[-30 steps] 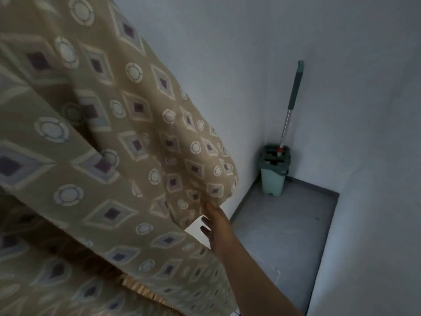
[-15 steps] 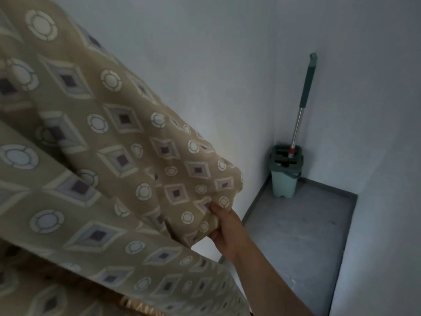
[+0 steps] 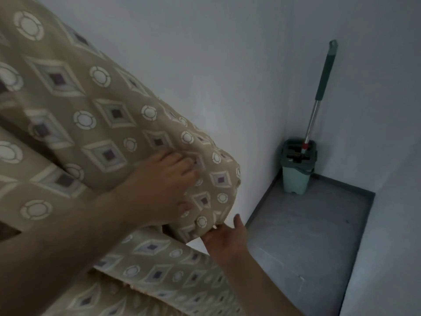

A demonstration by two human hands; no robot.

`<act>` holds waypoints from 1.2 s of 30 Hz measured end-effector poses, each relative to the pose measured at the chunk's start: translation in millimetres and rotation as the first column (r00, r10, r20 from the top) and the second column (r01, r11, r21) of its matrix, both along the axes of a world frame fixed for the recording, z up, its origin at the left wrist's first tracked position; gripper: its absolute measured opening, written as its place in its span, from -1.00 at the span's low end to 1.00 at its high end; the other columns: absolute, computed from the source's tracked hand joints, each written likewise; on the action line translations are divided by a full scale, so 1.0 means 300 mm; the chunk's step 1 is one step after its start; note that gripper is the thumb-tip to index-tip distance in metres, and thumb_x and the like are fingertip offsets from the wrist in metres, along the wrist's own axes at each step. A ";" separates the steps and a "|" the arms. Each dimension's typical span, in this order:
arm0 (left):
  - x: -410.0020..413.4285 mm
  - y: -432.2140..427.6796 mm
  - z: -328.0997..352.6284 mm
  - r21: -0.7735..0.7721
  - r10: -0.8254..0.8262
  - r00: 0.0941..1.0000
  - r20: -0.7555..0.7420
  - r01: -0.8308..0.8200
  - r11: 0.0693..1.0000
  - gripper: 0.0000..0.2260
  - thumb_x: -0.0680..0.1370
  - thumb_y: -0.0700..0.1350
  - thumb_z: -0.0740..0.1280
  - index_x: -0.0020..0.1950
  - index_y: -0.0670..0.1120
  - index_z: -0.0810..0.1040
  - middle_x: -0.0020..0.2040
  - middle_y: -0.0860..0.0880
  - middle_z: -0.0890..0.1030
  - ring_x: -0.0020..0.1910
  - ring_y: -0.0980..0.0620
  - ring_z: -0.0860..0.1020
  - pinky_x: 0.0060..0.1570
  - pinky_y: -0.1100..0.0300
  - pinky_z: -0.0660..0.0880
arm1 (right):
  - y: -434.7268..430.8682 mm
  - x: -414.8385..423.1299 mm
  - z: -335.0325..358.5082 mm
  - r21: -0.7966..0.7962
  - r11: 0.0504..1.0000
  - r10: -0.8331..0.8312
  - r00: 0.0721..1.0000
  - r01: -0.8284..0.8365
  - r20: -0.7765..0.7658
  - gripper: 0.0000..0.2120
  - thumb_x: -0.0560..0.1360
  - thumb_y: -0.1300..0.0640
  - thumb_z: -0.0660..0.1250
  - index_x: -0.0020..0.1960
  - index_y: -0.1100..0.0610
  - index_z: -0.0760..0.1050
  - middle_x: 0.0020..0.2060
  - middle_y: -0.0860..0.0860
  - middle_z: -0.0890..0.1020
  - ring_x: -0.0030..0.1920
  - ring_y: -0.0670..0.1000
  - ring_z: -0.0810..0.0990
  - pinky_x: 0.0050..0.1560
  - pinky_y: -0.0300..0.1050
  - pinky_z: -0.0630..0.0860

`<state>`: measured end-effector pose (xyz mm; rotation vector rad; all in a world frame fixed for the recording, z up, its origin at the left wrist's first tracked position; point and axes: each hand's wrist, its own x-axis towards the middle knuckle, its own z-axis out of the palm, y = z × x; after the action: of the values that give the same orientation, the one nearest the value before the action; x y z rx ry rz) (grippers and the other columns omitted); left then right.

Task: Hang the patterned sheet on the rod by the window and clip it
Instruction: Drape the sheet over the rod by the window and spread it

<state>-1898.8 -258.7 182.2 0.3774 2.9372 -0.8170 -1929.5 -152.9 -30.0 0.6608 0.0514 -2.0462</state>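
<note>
The patterned sheet (image 3: 95, 124), tan with cream diamonds and circles, fills the left half of the view and hangs in folds, its right end bunched near the white wall. My left hand (image 3: 164, 188) lies on the sheet's front, fingers spread and pressed into the cloth close to that end. My right hand (image 3: 225, 238) holds the sheet's lower corner from below, thumb up against the fabric. The rod, the window and any clips are out of view.
A mint-green mop bucket (image 3: 297, 169) stands in the far corner, with a green-handled mop (image 3: 322, 87) leaning up the wall. Grey floor (image 3: 307, 236) lies below between white walls on the right and behind the sheet.
My left hand has come into view and landed on the sheet. My right hand stays at the lower corner, which has shifted right and down with the view.
</note>
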 end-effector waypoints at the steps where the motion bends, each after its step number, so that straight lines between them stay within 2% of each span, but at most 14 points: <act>1: 0.009 0.002 -0.042 -0.013 -0.034 0.999 0.008 0.035 0.999 -0.43 0.34 0.24 0.18 0.24 -0.02 0.53 0.27 -0.07 0.54 0.28 -0.13 0.46 0.31 -0.11 0.31 | -0.025 0.007 -0.017 0.017 0.998 0.061 0.998 -0.061 -0.016 -0.42 0.59 -0.14 0.13 0.36 0.31 0.43 0.23 0.33 0.55 0.26 0.34 0.52 0.30 0.26 0.42; 4: 0.023 -0.042 -0.129 -0.024 0.040 0.992 0.123 -0.037 0.999 -0.37 0.31 0.33 0.22 0.20 -0.06 0.57 0.27 -0.11 0.55 0.31 -0.16 0.45 0.32 -0.15 0.32 | -0.058 0.038 0.006 0.018 0.946 0.314 0.905 -0.323 -0.286 -0.45 0.54 -0.07 0.11 0.41 0.21 0.44 0.34 0.23 0.50 0.35 0.27 0.47 0.43 0.19 0.32; 7: 0.046 -0.083 -0.189 -0.009 0.085 0.991 0.108 -0.084 0.996 -0.32 0.28 0.38 0.27 0.17 -0.08 0.61 0.22 -0.13 0.57 0.26 -0.16 0.49 0.30 -0.11 0.30 | -0.035 -0.015 0.017 -0.163 0.971 0.118 0.948 -0.172 -0.296 -0.49 0.61 -0.13 0.09 0.45 0.10 0.41 0.41 0.18 0.44 0.40 0.23 0.42 0.46 0.16 0.25; 12: 0.050 -0.113 -0.231 -0.043 0.079 0.996 0.051 -0.077 0.996 -0.53 0.27 0.09 0.42 0.11 -0.09 0.64 0.03 -0.10 0.64 -0.02 -0.13 0.59 0.02 0.01 0.35 | -0.017 -0.120 0.057 0.061 0.997 0.065 0.866 -0.040 -0.495 -0.68 0.61 0.20 0.16 0.31 0.22 0.52 0.23 0.24 0.59 0.14 0.21 0.63 0.13 0.13 0.59; 15: 0.051 -0.119 -0.226 0.055 -0.035 0.999 -0.032 0.036 0.998 -0.60 0.42 -0.01 0.18 0.14 -0.11 0.65 0.02 -0.05 0.66 -0.09 -0.09 0.59 -0.04 0.06 0.31 | -0.008 -0.179 0.067 0.186 0.983 0.106 0.833 -0.004 -0.544 -0.69 0.57 0.42 0.09 0.06 0.28 0.60 -0.05 0.21 0.70 -0.12 0.13 0.70 -0.08 -0.01 0.66; 19: 0.049 -0.116 -0.133 0.135 -0.013 0.992 -0.125 0.030 0.990 -0.37 0.65 0.17 -0.13 0.12 -0.12 0.67 0.07 -0.03 0.67 0.05 -0.03 0.53 0.05 0.09 0.33 | 0.058 -0.310 0.080 0.279 0.958 0.088 0.855 0.069 -0.512 -0.69 0.51 0.51 0.00 -0.20 0.27 0.45 -0.47 0.09 0.54 -0.53 -0.06 0.43 -0.47 -0.25 0.40; 22: 0.051 -0.119 -0.056 0.254 0.170 0.980 -0.102 -0.140 0.957 -0.36 0.60 0.25 -0.11 0.07 -0.06 0.68 0.02 0.02 0.69 0.01 -0.03 0.62 0.08 0.08 0.47 | 0.125 -0.424 0.089 0.351 0.928 0.064 0.872 0.127 -0.486 -0.72 0.53 0.48 0.07 -0.25 0.25 0.42 -0.49 0.07 0.47 -0.57 -0.09 0.36 -0.62 -0.30 0.27; 25: 0.048 -0.108 0.005 0.417 0.423 0.905 -0.038 -0.370 0.830 -0.38 0.45 0.31 -0.12 -0.08 0.01 0.65 -0.13 0.02 0.66 -0.12 -0.05 0.60 -0.11 0.12 0.41 | 0.161 -0.497 0.122 0.482 0.803 0.144 0.669 0.351 -0.729 -0.75 0.49 0.47 0.18 -0.12 0.27 0.60 -0.31 0.15 0.65 -0.40 0.02 0.61 -0.45 -0.23 0.51; 27: 0.049 -0.102 0.011 0.327 0.376 0.926 -0.040 -0.344 0.880 -0.44 0.42 0.33 -0.07 -0.13 0.04 0.62 -0.18 0.07 0.62 -0.17 -0.01 0.58 -0.17 0.12 0.42 | 0.160 -0.534 0.137 0.476 0.695 0.173 0.517 0.540 -0.839 -0.73 0.46 0.41 0.27 -0.07 0.15 0.68 -0.14 0.17 0.71 -0.13 0.12 0.69 -0.15 -0.05 0.65; 29: 0.064 -0.096 -0.013 0.128 0.246 0.969 -0.033 -0.240 0.962 -0.56 0.37 0.34 0.13 -0.12 0.06 0.60 -0.17 0.06 0.60 -0.18 -0.02 0.58 -0.17 0.09 0.49 | 0.146 -0.568 0.122 0.428 0.667 -0.019 0.589 0.609 -0.808 -0.81 0.50 0.32 0.31 -0.03 0.12 0.65 -0.07 0.14 0.70 -0.04 0.11 0.67 -0.05 -0.04 0.64; 31: 0.080 -0.091 -0.042 -0.035 0.222 0.975 -0.020 -0.223 0.974 -0.61 0.24 0.26 0.35 -0.14 0.00 0.54 -0.19 -0.01 0.55 -0.21 -0.10 0.55 -0.20 0.04 0.47 | 0.112 -0.555 0.067 0.339 0.768 -0.281 0.762 0.543 -0.583 -0.88 0.54 0.18 0.27 0.01 0.14 0.57 -0.03 0.14 0.65 0.08 0.14 0.60 -0.03 -0.06 0.61; 32: 0.084 -0.100 -0.056 -0.067 0.206 0.978 -0.022 -0.207 0.976 -0.65 0.20 0.15 0.42 -0.16 -0.04 0.52 -0.21 -0.06 0.53 -0.23 -0.13 0.53 -0.23 0.02 0.45 | 0.076 -0.512 0.012 0.306 0.827 -0.284 0.820 0.472 -0.497 -0.81 0.56 0.10 0.23 0.05 0.13 0.57 0.02 0.13 0.64 0.15 0.16 0.56 0.06 -0.03 0.59; 34: 0.093 -0.105 -0.066 -0.112 0.130 0.991 -0.040 -0.133 0.985 -0.79 0.17 -0.09 0.39 -0.24 -0.09 0.52 -0.27 -0.11 0.49 -0.30 -0.15 0.50 -0.31 0.04 0.39 | 0.002 -0.341 -0.079 0.378 0.897 -0.043 0.897 0.228 -0.440 -0.60 0.61 -0.12 0.12 0.21 0.08 0.58 0.17 0.12 0.64 0.23 0.18 0.55 0.29 0.08 0.48; 36: 0.099 -0.116 -0.076 -0.122 0.068 0.996 -0.061 -0.075 0.990 -0.88 0.16 -0.17 0.31 -0.32 -0.09 0.53 -0.33 -0.10 0.46 -0.35 -0.14 0.47 -0.36 0.09 0.33 | -0.042 -0.149 -0.115 0.421 0.907 0.240 0.863 -0.035 -0.446 -0.43 0.56 -0.30 0.09 0.32 0.06 0.53 0.23 0.12 0.62 0.24 0.17 0.55 0.32 0.09 0.45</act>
<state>-1869.3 -293.6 159.3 0.2425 2.9126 -1.0101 -1974.1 -165.6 -64.4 0.3447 0.8153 -2.0255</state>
